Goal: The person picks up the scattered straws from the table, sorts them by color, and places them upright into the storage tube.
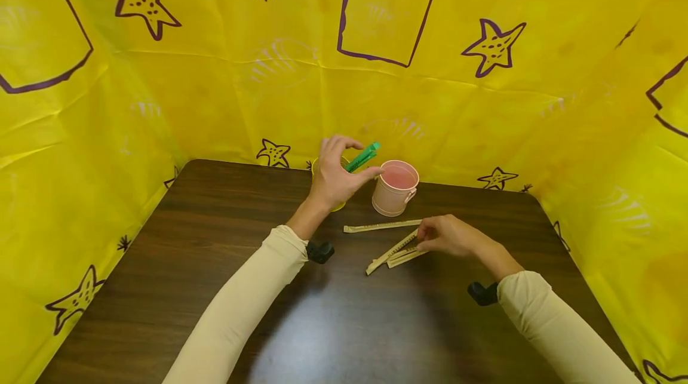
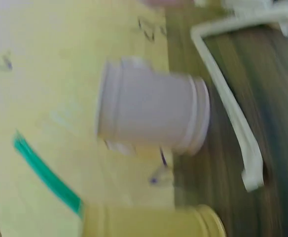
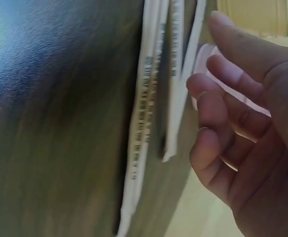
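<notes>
Gripping nothing, our left fingers (image 1: pixel 346 141) arch near a green stick (image 1: pixel 361 159) leaning in a yellow bucket (image 2: pixel 149 222); our right fingers (image 3: pixel 205 148) bend loosely, empty, by wrapped sticks (image 3: pixel 144 98). Snagging the green stick could tip its bucket. We count at least one green stick, three wrapped sticks, one yellow bucket, one pink bucket (image 1: pixel 388 199).

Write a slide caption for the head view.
Left hand by green stick packet in yellow bucket; right hand near beige stick packets.
</notes>
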`<control>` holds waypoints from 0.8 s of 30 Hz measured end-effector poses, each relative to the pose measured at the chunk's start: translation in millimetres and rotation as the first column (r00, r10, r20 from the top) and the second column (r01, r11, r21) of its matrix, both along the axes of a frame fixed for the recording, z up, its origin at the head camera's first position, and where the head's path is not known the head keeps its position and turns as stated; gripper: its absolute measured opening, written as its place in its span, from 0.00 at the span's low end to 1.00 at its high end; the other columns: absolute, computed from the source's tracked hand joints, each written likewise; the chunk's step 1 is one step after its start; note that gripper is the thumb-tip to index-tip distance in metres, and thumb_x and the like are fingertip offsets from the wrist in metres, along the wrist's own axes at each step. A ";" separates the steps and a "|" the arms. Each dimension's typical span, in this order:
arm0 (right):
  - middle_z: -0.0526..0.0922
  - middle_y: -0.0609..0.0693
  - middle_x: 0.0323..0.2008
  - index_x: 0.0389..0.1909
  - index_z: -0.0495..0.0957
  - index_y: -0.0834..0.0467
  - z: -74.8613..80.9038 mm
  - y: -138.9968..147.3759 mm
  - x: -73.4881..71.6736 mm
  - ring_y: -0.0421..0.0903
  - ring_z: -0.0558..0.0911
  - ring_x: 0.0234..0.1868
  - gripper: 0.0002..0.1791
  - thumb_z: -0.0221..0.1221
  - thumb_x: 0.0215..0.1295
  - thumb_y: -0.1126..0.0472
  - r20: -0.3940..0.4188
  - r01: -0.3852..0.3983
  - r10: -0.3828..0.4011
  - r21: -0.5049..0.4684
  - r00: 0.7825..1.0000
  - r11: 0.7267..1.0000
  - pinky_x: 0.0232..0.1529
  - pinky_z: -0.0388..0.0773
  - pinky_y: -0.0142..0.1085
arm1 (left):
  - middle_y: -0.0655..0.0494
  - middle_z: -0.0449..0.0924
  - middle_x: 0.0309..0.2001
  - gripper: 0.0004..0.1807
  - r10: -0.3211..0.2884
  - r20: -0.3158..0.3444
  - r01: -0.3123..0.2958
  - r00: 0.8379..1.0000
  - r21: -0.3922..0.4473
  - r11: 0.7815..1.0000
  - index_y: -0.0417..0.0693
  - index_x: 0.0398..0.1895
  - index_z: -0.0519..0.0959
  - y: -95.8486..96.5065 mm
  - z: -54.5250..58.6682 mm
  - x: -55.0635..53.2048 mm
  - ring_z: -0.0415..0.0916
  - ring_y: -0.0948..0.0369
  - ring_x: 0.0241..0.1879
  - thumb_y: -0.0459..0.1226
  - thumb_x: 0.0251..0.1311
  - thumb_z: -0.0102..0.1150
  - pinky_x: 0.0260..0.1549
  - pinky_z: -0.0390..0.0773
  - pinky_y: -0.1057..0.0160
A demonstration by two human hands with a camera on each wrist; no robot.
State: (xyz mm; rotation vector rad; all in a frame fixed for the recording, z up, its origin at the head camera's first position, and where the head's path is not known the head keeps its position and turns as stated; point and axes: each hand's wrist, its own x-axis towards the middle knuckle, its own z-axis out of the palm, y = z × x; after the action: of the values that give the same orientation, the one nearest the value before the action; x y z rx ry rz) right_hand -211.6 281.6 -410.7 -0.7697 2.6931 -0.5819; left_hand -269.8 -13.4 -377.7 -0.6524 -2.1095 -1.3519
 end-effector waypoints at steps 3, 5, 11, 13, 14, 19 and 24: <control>0.85 0.43 0.33 0.38 0.83 0.58 -12.4 3.8 -4.6 0.37 0.80 0.36 0.14 0.74 0.58 0.54 0.011 -0.016 0.016 -0.002 1.000 1.000 0.40 0.78 0.31 | 0.46 0.82 0.43 0.26 -0.208 0.023 0.206 0.978 0.071 0.976 0.42 0.47 0.78 17.9 10.0 13.2 0.79 0.50 0.43 0.40 0.47 0.82 0.46 0.81 0.54; 0.85 0.45 0.34 0.38 0.84 0.58 -19.1 4.4 -7.2 0.38 0.80 0.37 0.15 0.75 0.56 0.54 0.020 -0.024 0.024 -0.009 0.999 1.000 0.41 0.78 0.31 | 0.47 0.83 0.43 0.26 -0.331 0.105 0.322 0.938 0.093 0.942 0.42 0.50 0.78 28.9 14.7 20.9 0.82 0.54 0.41 0.39 0.50 0.80 0.44 0.84 0.55; 0.84 0.49 0.37 0.41 0.84 0.57 -30.6 3.0 -12.2 0.42 0.80 0.40 0.17 0.75 0.55 0.53 0.077 -0.057 0.058 -0.015 0.995 0.998 0.44 0.77 0.33 | 0.55 0.83 0.54 0.32 -0.392 0.333 0.410 0.857 0.017 0.912 0.54 0.58 0.78 55.7 17.5 25.0 0.79 0.62 0.50 0.49 0.51 0.79 0.51 0.82 0.62; 0.84 0.49 0.38 0.42 0.84 0.57 -32.8 1.8 -13.2 0.43 0.80 0.41 0.18 0.76 0.55 0.54 0.098 -0.066 0.067 -0.014 0.993 0.998 0.45 0.77 0.34 | 0.54 0.81 0.57 0.33 -0.349 0.354 0.389 0.868 -0.047 0.920 0.56 0.60 0.78 63.7 13.4 19.1 0.78 0.58 0.51 0.51 0.51 0.79 0.49 0.81 0.62; 0.83 0.49 0.38 0.43 0.83 0.57 -34.0 1.2 -13.7 0.43 0.80 0.41 0.18 0.76 0.55 0.55 0.107 -0.070 0.071 -0.009 0.992 0.997 0.45 0.77 0.34 | 0.54 0.80 0.58 0.34 -0.324 0.357 0.375 0.876 -0.082 0.923 0.56 0.61 0.77 67.5 10.9 15.5 0.78 0.56 0.51 0.52 0.51 0.78 0.48 0.81 0.62; 0.81 0.50 0.37 0.43 0.81 0.56 -38.0 -1.4 -15.9 0.43 0.77 0.39 0.16 0.74 0.57 0.59 0.169 -0.060 0.062 -0.019 0.984 0.998 0.43 0.74 0.34 | 0.57 0.75 0.63 0.36 -0.178 0.371 0.273 0.911 -0.222 0.936 0.58 0.63 0.75 80.6 -3.1 -4.5 0.75 0.54 0.58 0.56 0.52 0.76 0.53 0.79 0.59; 0.79 0.49 0.36 0.42 0.79 0.54 -39.5 -1.6 -14.6 0.42 0.74 0.38 0.15 0.74 0.58 0.59 0.223 -0.023 0.031 -0.042 0.974 0.999 0.42 0.72 0.34 | 0.57 0.69 0.69 0.42 -0.089 0.417 0.200 0.904 -0.231 0.952 0.59 0.67 0.73 86.3 -13.6 -19.8 0.69 0.54 0.67 0.60 0.49 0.77 0.64 0.74 0.51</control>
State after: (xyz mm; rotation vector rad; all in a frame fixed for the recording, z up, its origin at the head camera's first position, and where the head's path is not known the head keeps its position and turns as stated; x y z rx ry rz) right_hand -226.3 280.0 -450.3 -0.7040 2.4687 -0.6741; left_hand -289.6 72.9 -391.3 -0.6978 -2.6584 -1.3844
